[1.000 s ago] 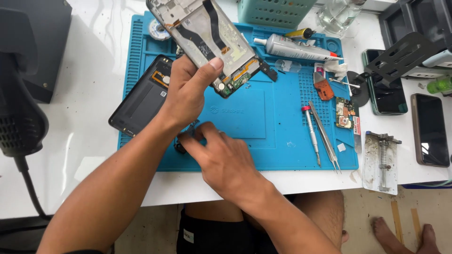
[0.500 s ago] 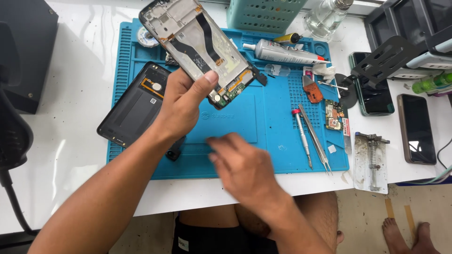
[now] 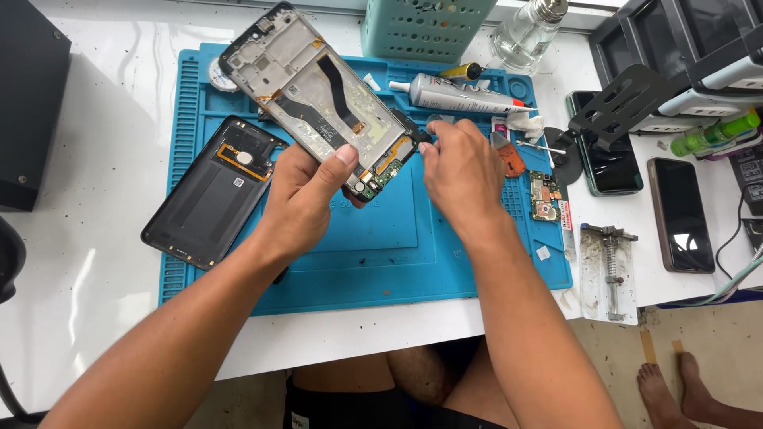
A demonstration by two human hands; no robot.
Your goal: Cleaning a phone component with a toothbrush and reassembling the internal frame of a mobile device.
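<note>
My left hand (image 3: 306,199) holds an opened phone frame (image 3: 318,95) tilted above the blue work mat (image 3: 381,262), thumb on its lower edge. The frame's inside faces me, showing a black flex cable and a small green board at the lower end. My right hand (image 3: 461,171) is at the frame's lower right corner, fingertips pinched on a small black strip (image 3: 420,132) that sticks out there. The phone's dark back cover (image 3: 211,191) lies inside-up on the mat's left edge, under my left wrist.
On the mat lie a glue tube (image 3: 457,95) and a small circuit board (image 3: 544,195). A teal basket (image 3: 425,28) and glass bottle (image 3: 524,32) stand behind. Two phones (image 3: 683,214), a black stand (image 3: 612,103) and a metal clamp (image 3: 608,270) are at right; a black box (image 3: 28,103) at left.
My right hand rose from the mat's front edge to the frame's lower corner. My left hand kept hold of the frame and brought it lower and flatter.
</note>
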